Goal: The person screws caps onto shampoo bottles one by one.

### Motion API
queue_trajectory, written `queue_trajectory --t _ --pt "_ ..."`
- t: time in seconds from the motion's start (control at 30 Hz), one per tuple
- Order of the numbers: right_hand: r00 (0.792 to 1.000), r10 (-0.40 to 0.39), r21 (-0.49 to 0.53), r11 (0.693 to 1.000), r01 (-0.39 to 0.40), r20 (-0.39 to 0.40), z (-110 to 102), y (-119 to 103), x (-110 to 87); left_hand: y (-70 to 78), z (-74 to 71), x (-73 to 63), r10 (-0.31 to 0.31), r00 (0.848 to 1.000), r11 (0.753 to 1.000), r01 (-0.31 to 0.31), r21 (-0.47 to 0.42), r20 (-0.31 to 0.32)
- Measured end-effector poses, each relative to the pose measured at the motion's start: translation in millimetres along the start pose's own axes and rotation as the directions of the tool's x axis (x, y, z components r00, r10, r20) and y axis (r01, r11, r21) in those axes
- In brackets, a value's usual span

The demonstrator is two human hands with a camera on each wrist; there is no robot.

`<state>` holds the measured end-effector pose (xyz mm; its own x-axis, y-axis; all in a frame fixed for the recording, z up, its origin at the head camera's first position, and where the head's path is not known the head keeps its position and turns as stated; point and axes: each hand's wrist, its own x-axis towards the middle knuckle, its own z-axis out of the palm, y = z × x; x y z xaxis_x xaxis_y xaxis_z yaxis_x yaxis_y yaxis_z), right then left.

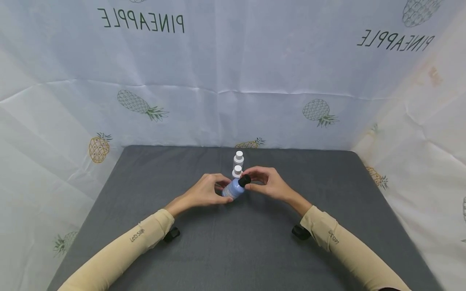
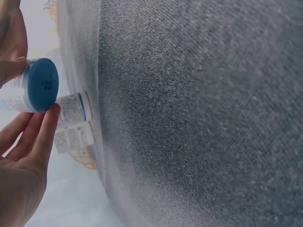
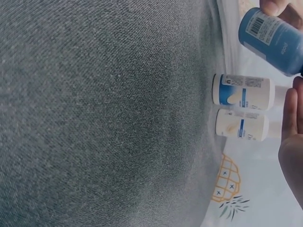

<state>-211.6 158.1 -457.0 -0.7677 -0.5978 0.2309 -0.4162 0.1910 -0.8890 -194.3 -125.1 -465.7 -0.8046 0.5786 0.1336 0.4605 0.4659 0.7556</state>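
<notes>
A blue bottle [image 1: 231, 190] with a black cap [image 1: 244, 180] is held tilted above the grey table, its cap pointing up and to the right. My left hand [image 1: 207, 190] grips the body near the base, thumb on the near side and fingers on the far side. With thumb and fingers my right hand [image 1: 269, 184] pinches the cap. From the left wrist, the round blue base [image 2: 43, 85] faces the camera; from the right wrist, a barcode label [image 3: 261, 26] shows on the bottle's side. The cap lies mostly outside the right wrist view.
Two white bottles stand just behind the hands, a nearer bottle [image 3: 242, 91] with a blue-banded label and a farther bottle [image 3: 242, 125]. The grey cloth-covered table [image 1: 233, 250] ends at a hanging curtain [image 1: 218, 113] printed with pineapples.
</notes>
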Motion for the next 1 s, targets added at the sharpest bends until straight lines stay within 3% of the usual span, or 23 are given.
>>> queue_trajectory --t 0.33,0.5,1.0 --pt "0.990 0.094 -0.044 0.994 -0.099 -0.106 6 0 0.0 -0.1 1.7 2.4 0.036 0.999 0.999 -0.036 0.009 -0.019" --pt "0.983 0.123 -0.061 0.989 -0.133 -0.136 10 1 -0.3 -0.5 3.3 1.7 0.026 0.999 0.999 -0.025 0.019 -0.020" --pt "0.980 0.125 -0.094 0.986 -0.140 -0.152 13 0 -0.1 0.0 4.2 0.2 0.036 0.999 0.999 -0.035 0.031 -0.025"
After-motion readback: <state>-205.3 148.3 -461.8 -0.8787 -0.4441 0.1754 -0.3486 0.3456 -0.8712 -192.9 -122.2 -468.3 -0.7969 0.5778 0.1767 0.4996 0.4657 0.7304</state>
